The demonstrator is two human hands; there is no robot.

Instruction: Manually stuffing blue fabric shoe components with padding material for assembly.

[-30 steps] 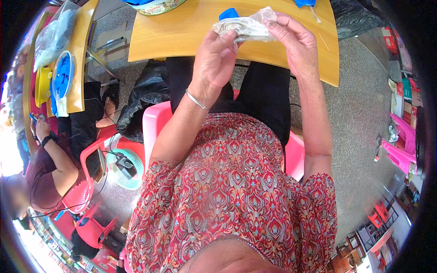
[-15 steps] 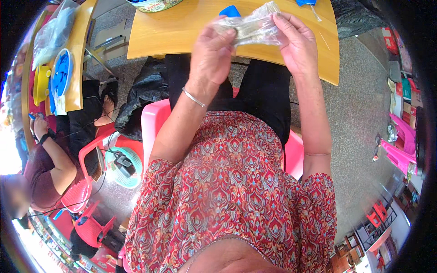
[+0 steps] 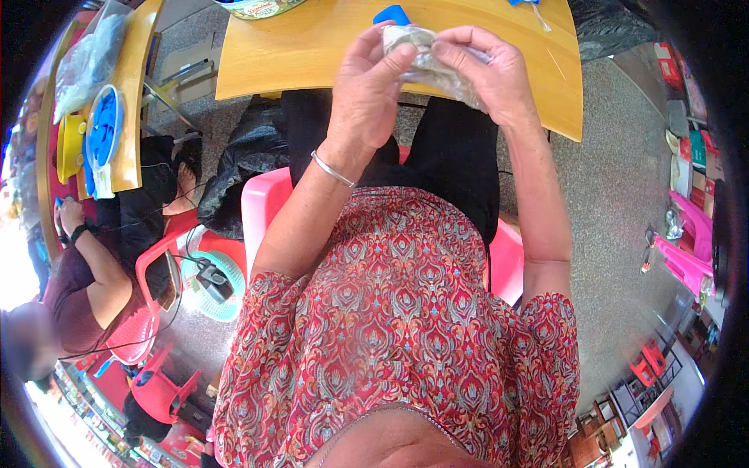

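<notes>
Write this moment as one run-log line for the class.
left hand: pinches clear crinkled plastic bag | right hand: grips same bag | below: yellow wooden table | beside: blue cap

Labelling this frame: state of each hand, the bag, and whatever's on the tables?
left hand: raised, pinching the clear plastic bag
right hand: raised, gripping the same bag
clear plastic bag: crumpled, held off the yellow table
blue lid: lying on the table
bracelet: on left wrist
pink chair: occupied

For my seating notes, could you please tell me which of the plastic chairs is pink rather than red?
The pink plastic chair the person sits on, beneath the patterned red blouse; the red plastic chairs stand lower left, beside another seated person.
</notes>
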